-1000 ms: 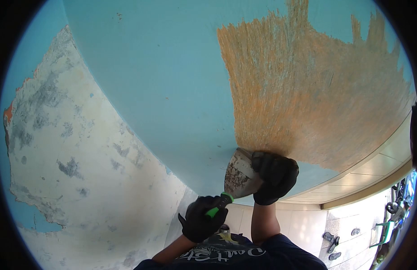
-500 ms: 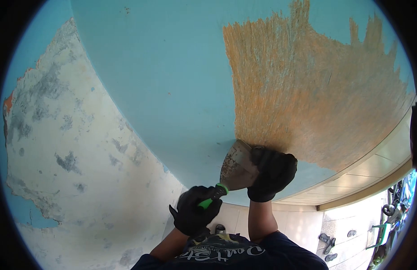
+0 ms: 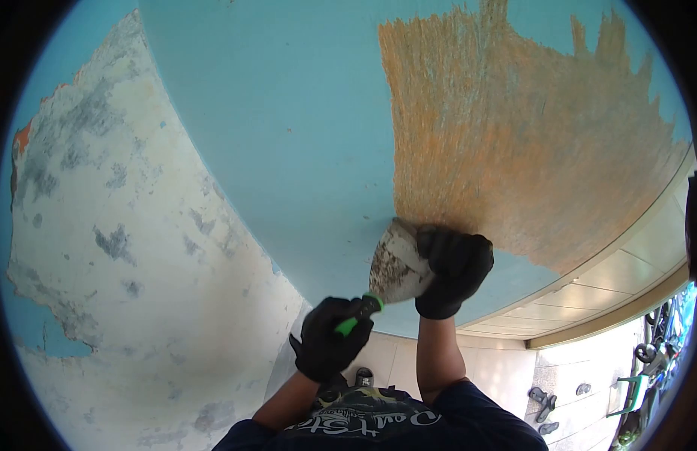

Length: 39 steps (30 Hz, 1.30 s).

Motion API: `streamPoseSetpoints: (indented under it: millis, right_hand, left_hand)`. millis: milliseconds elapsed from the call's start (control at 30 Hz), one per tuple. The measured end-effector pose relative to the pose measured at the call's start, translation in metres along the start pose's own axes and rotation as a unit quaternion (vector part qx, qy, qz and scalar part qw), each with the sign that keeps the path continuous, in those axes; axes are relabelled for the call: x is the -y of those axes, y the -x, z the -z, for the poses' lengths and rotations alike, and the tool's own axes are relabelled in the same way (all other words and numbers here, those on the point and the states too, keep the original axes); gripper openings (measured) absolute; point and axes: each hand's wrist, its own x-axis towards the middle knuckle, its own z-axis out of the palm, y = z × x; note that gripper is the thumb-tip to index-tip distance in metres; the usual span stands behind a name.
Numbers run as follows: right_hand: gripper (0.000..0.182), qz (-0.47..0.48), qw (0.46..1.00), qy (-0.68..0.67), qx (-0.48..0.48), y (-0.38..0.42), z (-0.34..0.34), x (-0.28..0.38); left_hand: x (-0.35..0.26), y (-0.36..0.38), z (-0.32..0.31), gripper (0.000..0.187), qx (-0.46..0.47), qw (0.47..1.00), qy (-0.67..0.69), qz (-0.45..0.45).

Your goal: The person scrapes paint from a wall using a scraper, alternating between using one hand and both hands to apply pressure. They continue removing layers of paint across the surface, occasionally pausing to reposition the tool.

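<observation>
A wide scraper (image 3: 397,264) with a worn, spotted metal blade and a green-and-black handle is held up against the blue wall (image 3: 303,150). My left hand (image 3: 332,338), in a black glove, is wrapped round the handle. In its own black glove, my right hand (image 3: 457,270) is closed on the right side of the blade, thumb hidden. The blade's upper edge is at the lower left corner of a rough orange-brown patch (image 3: 506,143) where the paint is gone. Blue paint borders that patch to the left and below.
On the left, an adjoining whitish wall (image 3: 145,248) shows grey blotches and ragged blue edges. A tiled ledge (image 3: 612,274) curves along the lower right. Dark sandals (image 3: 544,402) lie on the pale floor, near a green-framed stool (image 3: 630,395) and parked vehicles (image 3: 664,331).
Both hands and the scraper have shifted slightly up in the view. The blade has tilted and now looks brighter. The whole scene has moved a little as the camera turned.
</observation>
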Motion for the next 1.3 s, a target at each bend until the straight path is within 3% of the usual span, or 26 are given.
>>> streamPoseSetpoints:
  millis: [100,167,367,600,667,800,867,967,1100,1300]
  right_hand:
    - [0.045,0.044,0.997,0.024,-0.049,0.000,-0.008,-0.001]
    - [0.044,0.033,0.997,0.030,-0.064,-0.003,-0.010,0.000]
    - [0.044,-0.034,0.999,0.022,-0.013,-0.001,-0.010,0.013]
    - [0.043,-0.052,0.998,0.003,-0.020,-0.003,-0.007,0.006]
    - [0.041,0.046,0.998,0.012,-0.043,-0.007,-0.013,-0.004]
    - [0.041,0.073,0.992,0.083,-0.058,-0.008,-0.020,-0.002]
    - [0.041,0.030,0.999,0.005,-0.043,-0.004,-0.014,0.003]
    - [0.042,0.010,1.000,0.029,0.007,-0.002,-0.005,0.005]
    - [0.043,-0.009,1.000,0.012,0.004,-0.003,-0.007,0.007]
    - [0.043,-0.014,1.000,-0.005,-0.025,-0.007,-0.015,0.000]
  left_hand:
    - [-0.004,-0.035,0.022,0.034,-0.014,0.999,0.023,-0.036]
    - [0.002,-0.024,0.019,0.033,-0.007,0.996,0.085,-0.007]
    - [-0.015,0.019,-0.003,0.035,-0.014,0.992,0.088,0.084]
    - [-0.007,0.007,-0.003,0.030,-0.024,0.989,0.134,0.064]
    - [0.005,-0.011,0.008,0.030,-0.003,0.996,0.082,0.042]
    - [-0.020,-0.036,0.035,0.032,0.015,1.000,0.026,-0.004]
    - [-0.014,-0.008,0.017,0.036,-0.019,0.996,0.086,0.016]
    - [-0.025,0.002,0.011,0.037,-0.020,0.996,0.069,0.058]
    - [-0.021,0.007,0.009,0.036,-0.004,0.992,0.089,0.094]
    - [0.005,-0.006,0.007,0.033,-0.004,0.990,0.117,0.082]
